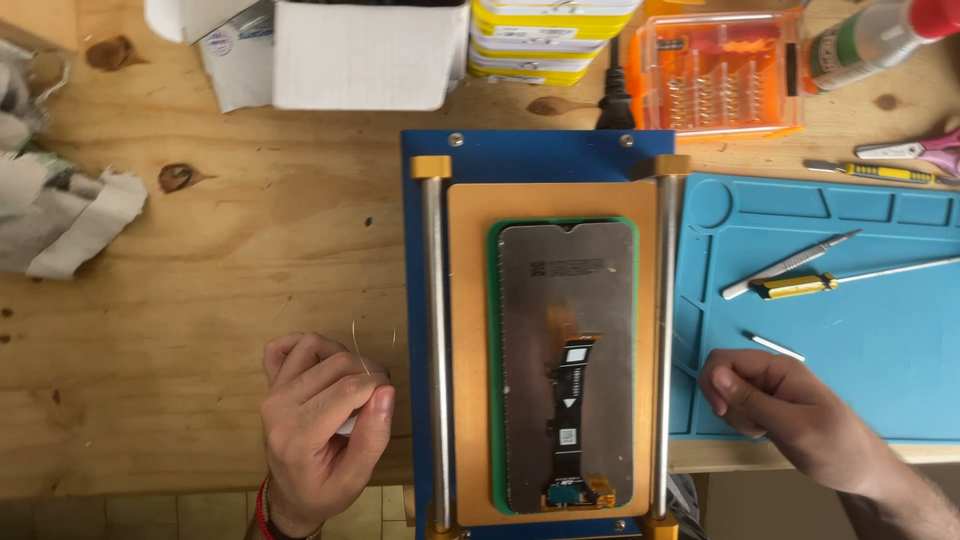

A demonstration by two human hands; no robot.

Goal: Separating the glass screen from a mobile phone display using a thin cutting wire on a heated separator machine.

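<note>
My left hand (pixel 322 425) is curled nearly closed at the near edge of the wooden table (pixel 220 300), thumb pressed against the forefinger in a tight grip on a thin wire (pixel 358 345), which loops up above my knuckles as a faint pale line. A red band sits on that wrist. My right hand (pixel 775 400) rests on the near corner of the blue work mat (pixel 880 360), fingers folded in toward the thumb in a pinching grip; I cannot tell whether the wire reaches it, as nothing shows between those fingertips.

Between my hands lies the blue separator machine (pixel 530 155) with two metal rails (pixel 434 350) running away from me on yellow end blocks. On its orange pad sits a green mould holding the phone screen (pixel 565 300), back side up, grey, with a dark flex cable running down its near half.

Just beyond my right hand lies a small metal pin (pixel 777 347) on the mat, then a yellow-handled screwdriver (pixel 800 286) and a metal spudger (pixel 790 265) side by side. Farther off are a second yellow tool (pixel 885 173) and pink-handled scissors (pixel 930 150) off the mat's far edge. At the far side stand an orange bit case (pixel 720 75), a bottle (pixel 870 40), yellow boxes (pixel 545 40), a white box (pixel 360 55), and grey rags (pixel 60 200) to the left
</note>
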